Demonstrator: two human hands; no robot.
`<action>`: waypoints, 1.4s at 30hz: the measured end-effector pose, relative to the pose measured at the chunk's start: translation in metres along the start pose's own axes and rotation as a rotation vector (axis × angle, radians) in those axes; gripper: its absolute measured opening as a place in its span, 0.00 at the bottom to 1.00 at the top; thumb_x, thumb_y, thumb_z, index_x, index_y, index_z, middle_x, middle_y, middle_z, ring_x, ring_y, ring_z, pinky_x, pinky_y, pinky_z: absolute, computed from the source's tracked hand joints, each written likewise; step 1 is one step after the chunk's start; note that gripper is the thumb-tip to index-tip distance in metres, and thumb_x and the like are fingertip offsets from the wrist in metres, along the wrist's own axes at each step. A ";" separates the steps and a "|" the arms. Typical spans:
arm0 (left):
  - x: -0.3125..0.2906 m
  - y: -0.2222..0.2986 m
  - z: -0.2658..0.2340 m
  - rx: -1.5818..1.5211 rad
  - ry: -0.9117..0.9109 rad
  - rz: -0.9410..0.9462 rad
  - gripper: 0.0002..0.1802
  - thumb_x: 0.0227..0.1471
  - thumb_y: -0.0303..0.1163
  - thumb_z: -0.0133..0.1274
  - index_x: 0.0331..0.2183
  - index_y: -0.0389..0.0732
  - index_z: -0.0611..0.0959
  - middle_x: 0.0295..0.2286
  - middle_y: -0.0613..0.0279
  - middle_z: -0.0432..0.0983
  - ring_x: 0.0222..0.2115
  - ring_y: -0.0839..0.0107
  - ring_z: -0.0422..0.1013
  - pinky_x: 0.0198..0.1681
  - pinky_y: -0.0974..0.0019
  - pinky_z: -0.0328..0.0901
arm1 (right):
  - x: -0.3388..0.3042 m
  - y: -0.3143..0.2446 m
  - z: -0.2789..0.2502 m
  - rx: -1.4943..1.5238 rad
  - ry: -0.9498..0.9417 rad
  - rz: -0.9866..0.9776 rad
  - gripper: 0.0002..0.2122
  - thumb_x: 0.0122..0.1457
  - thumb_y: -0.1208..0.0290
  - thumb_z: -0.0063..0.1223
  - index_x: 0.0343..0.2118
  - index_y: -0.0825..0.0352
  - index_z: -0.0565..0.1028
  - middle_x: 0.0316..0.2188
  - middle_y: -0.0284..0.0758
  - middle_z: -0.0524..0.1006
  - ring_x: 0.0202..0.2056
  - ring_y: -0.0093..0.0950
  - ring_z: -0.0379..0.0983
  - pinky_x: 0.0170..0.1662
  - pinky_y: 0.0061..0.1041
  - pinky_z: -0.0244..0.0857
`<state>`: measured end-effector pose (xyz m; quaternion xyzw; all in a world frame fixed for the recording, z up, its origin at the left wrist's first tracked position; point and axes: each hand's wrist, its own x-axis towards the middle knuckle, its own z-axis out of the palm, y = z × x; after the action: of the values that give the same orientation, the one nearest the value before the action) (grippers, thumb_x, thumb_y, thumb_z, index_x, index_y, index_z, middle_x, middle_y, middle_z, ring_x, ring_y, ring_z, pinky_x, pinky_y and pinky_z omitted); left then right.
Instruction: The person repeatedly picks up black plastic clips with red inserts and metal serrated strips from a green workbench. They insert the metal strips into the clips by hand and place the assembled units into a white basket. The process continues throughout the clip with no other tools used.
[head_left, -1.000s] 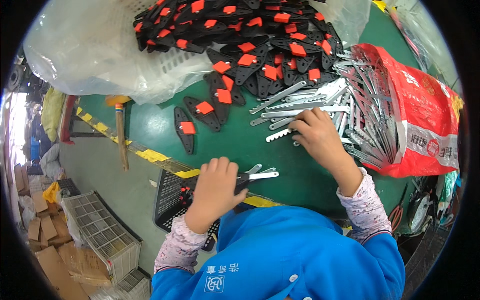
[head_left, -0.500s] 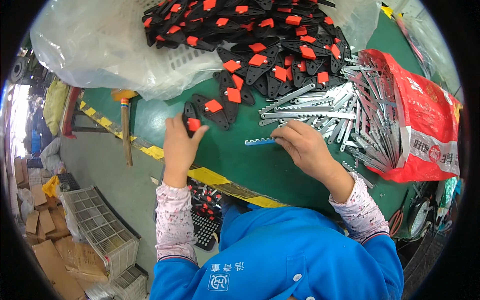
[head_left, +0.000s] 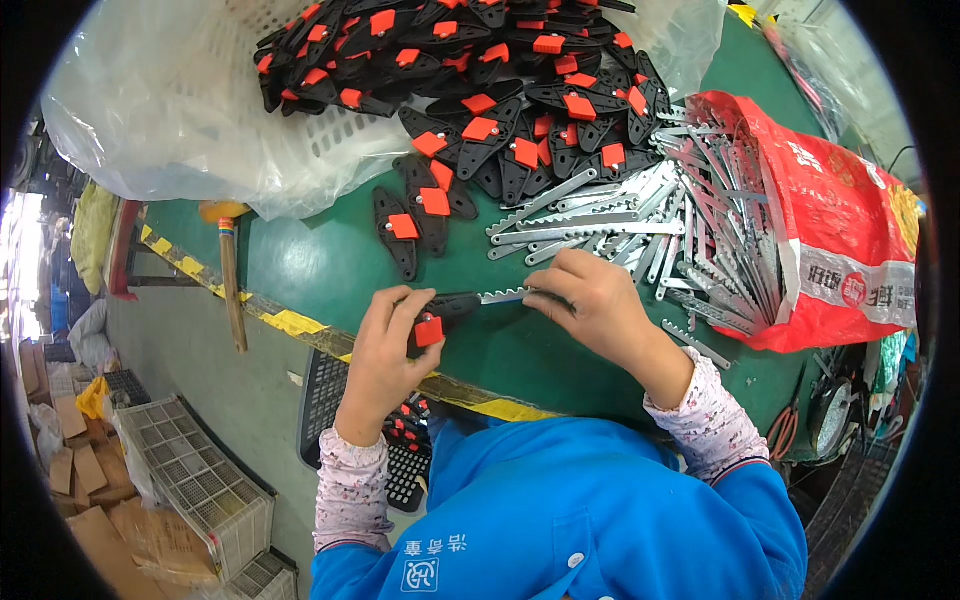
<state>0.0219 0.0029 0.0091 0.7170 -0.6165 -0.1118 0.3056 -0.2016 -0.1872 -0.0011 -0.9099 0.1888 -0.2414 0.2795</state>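
Currently: left grip (head_left: 385,343), clamped on one black piece (head_left: 455,307) pointing rightward; right grip (head_left: 598,303), pinching one toothed metal strip (head_left: 502,296), long axis leftward, end at the black piece's tip, overlap unclear.

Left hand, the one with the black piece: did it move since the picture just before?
Yes. Judged against the wooden-handled hammer, the left hand has moved right, away from it, and nearer the blue shirt.

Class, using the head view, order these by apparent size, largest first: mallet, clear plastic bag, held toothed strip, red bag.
1. Clear plastic bag
2. Red bag
3. Mallet
4. Held toothed strip, partly hidden by the right hand
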 end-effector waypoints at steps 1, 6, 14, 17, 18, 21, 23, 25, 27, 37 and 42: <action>0.001 0.002 0.000 0.024 -0.023 0.021 0.37 0.42 0.22 0.71 0.56 0.38 0.78 0.48 0.46 0.73 0.47 0.47 0.74 0.50 0.53 0.72 | 0.000 -0.001 -0.001 -0.036 -0.005 -0.063 0.10 0.53 0.68 0.69 0.37 0.61 0.82 0.30 0.35 0.74 0.32 0.37 0.76 0.33 0.37 0.71; 0.007 0.016 0.008 0.057 -0.055 0.092 0.36 0.43 0.29 0.74 0.53 0.33 0.79 0.41 0.47 0.78 0.41 0.48 0.75 0.45 0.52 0.72 | 0.001 -0.008 -0.003 -0.152 0.014 -0.251 0.13 0.49 0.66 0.69 0.37 0.62 0.80 0.30 0.33 0.72 0.33 0.34 0.74 0.35 0.36 0.68; 0.014 0.028 0.011 -0.012 -0.082 0.125 0.36 0.42 0.32 0.74 0.53 0.34 0.79 0.38 0.46 0.78 0.37 0.47 0.76 0.42 0.52 0.72 | -0.005 -0.013 -0.003 -0.069 -0.065 -0.179 0.18 0.46 0.70 0.73 0.41 0.64 0.80 0.31 0.34 0.75 0.34 0.35 0.75 0.35 0.35 0.71; 0.012 0.034 0.017 0.019 -0.117 0.066 0.34 0.42 0.35 0.75 0.51 0.36 0.81 0.38 0.53 0.77 0.36 0.52 0.76 0.41 0.55 0.73 | -0.003 -0.016 -0.007 0.195 -0.148 -0.078 0.13 0.52 0.68 0.69 0.38 0.66 0.79 0.35 0.37 0.77 0.39 0.39 0.75 0.42 0.37 0.73; 0.011 0.033 0.020 0.041 -0.126 0.090 0.34 0.41 0.35 0.75 0.51 0.37 0.81 0.39 0.53 0.77 0.37 0.52 0.75 0.41 0.56 0.73 | -0.001 -0.011 -0.005 0.142 -0.094 -0.119 0.12 0.53 0.68 0.68 0.38 0.66 0.79 0.36 0.37 0.77 0.40 0.40 0.75 0.43 0.37 0.72; 0.002 0.029 0.030 0.127 -0.153 0.143 0.33 0.40 0.36 0.75 0.50 0.40 0.82 0.43 0.54 0.76 0.39 0.53 0.74 0.43 0.56 0.72 | 0.018 0.021 -0.001 -0.084 0.049 -0.151 0.09 0.56 0.71 0.63 0.39 0.65 0.81 0.40 0.38 0.79 0.43 0.41 0.74 0.47 0.38 0.71; 0.000 0.031 0.027 0.109 -0.165 0.170 0.32 0.41 0.37 0.74 0.49 0.39 0.83 0.44 0.52 0.75 0.41 0.50 0.73 0.45 0.54 0.71 | 0.042 0.046 -0.002 -0.304 0.178 -0.136 0.07 0.54 0.74 0.58 0.36 0.63 0.82 0.40 0.35 0.79 0.43 0.38 0.73 0.47 0.37 0.69; 0.001 0.032 0.020 0.075 -0.161 0.179 0.30 0.44 0.40 0.73 0.47 0.37 0.83 0.43 0.51 0.76 0.41 0.48 0.73 0.46 0.53 0.70 | 0.056 0.063 0.002 -0.464 0.151 -0.150 0.07 0.54 0.73 0.58 0.35 0.62 0.82 0.40 0.33 0.77 0.45 0.36 0.71 0.50 0.36 0.64; 0.006 0.020 0.014 0.056 -0.060 0.116 0.28 0.47 0.39 0.72 0.47 0.36 0.82 0.40 0.51 0.77 0.40 0.50 0.74 0.46 0.54 0.70 | 0.062 0.071 0.008 -0.502 0.111 -0.143 0.04 0.55 0.72 0.57 0.33 0.62 0.79 0.38 0.33 0.75 0.46 0.35 0.70 0.52 0.37 0.62; 0.075 -0.063 0.013 0.305 0.211 -0.216 0.38 0.52 0.41 0.71 0.57 0.33 0.75 0.46 0.42 0.72 0.42 0.42 0.74 0.46 0.50 0.71 | 0.040 0.019 0.000 -0.032 0.031 -0.011 0.09 0.59 0.74 0.61 0.42 0.64 0.78 0.35 0.36 0.78 0.40 0.40 0.76 0.44 0.38 0.70; 0.049 -0.047 -0.011 0.077 -0.037 -0.325 0.38 0.46 0.31 0.71 0.57 0.35 0.75 0.46 0.44 0.71 0.47 0.42 0.72 0.51 0.50 0.70 | 0.010 0.019 -0.006 0.137 0.093 0.223 0.09 0.59 0.70 0.67 0.40 0.63 0.80 0.33 0.38 0.80 0.35 0.41 0.78 0.37 0.38 0.72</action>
<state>0.0769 -0.0375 0.0008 0.8163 -0.5016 -0.1494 0.2442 -0.2009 -0.2093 -0.0044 -0.8500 0.2845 -0.2629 0.3569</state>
